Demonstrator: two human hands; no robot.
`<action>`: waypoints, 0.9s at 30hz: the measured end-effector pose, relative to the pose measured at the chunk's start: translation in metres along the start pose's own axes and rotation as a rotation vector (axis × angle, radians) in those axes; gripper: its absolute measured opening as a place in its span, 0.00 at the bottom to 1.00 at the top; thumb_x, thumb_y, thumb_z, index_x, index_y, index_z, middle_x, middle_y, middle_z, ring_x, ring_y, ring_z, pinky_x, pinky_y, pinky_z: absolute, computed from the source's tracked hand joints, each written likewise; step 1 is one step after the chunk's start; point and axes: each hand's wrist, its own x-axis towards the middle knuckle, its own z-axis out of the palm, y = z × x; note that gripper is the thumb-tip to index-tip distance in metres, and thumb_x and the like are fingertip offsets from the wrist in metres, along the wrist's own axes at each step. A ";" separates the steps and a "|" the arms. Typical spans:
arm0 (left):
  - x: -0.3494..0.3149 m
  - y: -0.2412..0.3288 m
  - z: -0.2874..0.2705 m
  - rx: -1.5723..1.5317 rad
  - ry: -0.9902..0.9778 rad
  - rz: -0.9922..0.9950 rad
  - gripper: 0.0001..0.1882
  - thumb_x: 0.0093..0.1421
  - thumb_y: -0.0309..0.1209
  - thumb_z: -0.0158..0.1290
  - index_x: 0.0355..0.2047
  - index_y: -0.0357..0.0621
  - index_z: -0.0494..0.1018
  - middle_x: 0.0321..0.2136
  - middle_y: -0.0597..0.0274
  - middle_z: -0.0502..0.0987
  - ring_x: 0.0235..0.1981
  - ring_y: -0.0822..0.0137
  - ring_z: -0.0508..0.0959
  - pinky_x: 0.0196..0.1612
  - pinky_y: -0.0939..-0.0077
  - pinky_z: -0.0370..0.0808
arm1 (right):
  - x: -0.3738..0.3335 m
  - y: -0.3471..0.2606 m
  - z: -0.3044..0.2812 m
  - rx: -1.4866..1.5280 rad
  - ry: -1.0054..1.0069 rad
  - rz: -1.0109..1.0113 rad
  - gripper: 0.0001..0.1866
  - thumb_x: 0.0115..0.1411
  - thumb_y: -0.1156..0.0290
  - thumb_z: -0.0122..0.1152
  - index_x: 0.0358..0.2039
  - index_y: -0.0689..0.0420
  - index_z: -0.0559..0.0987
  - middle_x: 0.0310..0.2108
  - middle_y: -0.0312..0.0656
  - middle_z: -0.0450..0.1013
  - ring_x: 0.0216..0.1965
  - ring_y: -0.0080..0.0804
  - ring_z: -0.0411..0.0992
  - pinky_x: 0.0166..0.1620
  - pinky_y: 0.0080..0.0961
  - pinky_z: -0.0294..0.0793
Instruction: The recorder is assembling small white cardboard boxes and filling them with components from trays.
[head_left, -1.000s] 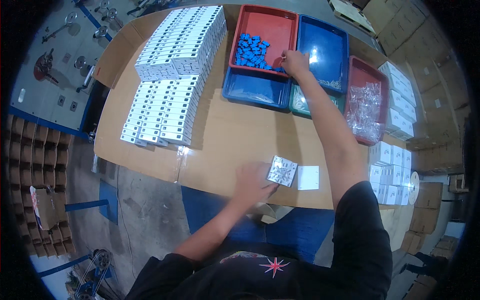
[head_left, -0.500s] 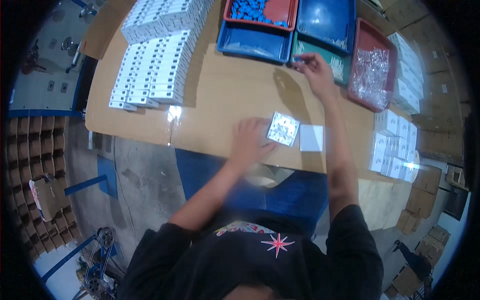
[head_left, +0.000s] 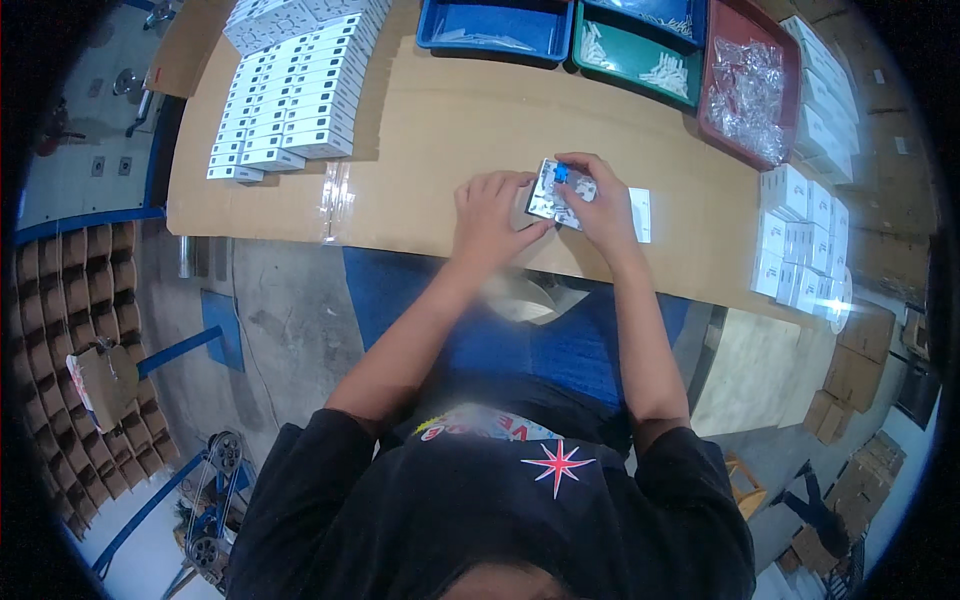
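A small square white box (head_left: 543,203) with a mottled grey-and-white top lies near the table's front edge. My left hand (head_left: 490,215) holds its left side, fingertips at the far corner and thumb at the near edge. Over its top, my right hand (head_left: 605,208) pinches a small blue piece (head_left: 561,173) between thumb and fingers, against or just above the surface. Right beside it, partly behind my right hand, is a flat white square (head_left: 642,215). Whether the mottling is loose parts or print I cannot make out.
Stacked white boxes (head_left: 300,95) stand at the far left, more white boxes (head_left: 800,240) at the right. Along the back sit a blue tray (head_left: 490,48), a green tray (head_left: 625,75) with white plugs, and a red tray (head_left: 708,110) with clear plastic bags.
My right hand has come back from beside the green tray to the square box, bringing the blue piece. My left hand has closed in on the box's side. The view has shifted.
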 end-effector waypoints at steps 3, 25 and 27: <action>-0.001 -0.001 0.001 0.011 0.014 0.015 0.32 0.48 0.45 0.70 0.53 0.50 0.76 0.48 0.64 0.77 0.54 0.57 0.71 0.58 0.59 0.60 | -0.002 0.002 0.001 0.020 0.002 0.003 0.20 0.56 0.80 0.68 0.50 0.59 0.79 0.46 0.49 0.79 0.51 0.43 0.79 0.53 0.33 0.77; 0.000 -0.001 0.002 0.017 0.005 0.002 0.28 0.52 0.45 0.67 0.52 0.53 0.76 0.47 0.65 0.76 0.54 0.58 0.71 0.59 0.58 0.60 | 0.007 0.002 0.008 -0.209 0.021 -0.197 0.19 0.54 0.77 0.69 0.48 0.60 0.80 0.46 0.47 0.78 0.50 0.48 0.75 0.53 0.37 0.75; -0.001 -0.002 0.002 0.017 0.005 0.002 0.28 0.52 0.45 0.67 0.52 0.53 0.76 0.47 0.65 0.76 0.54 0.58 0.71 0.59 0.58 0.60 | 0.007 0.004 0.008 -0.239 0.025 -0.216 0.19 0.54 0.76 0.69 0.48 0.60 0.80 0.46 0.47 0.78 0.51 0.49 0.75 0.54 0.38 0.74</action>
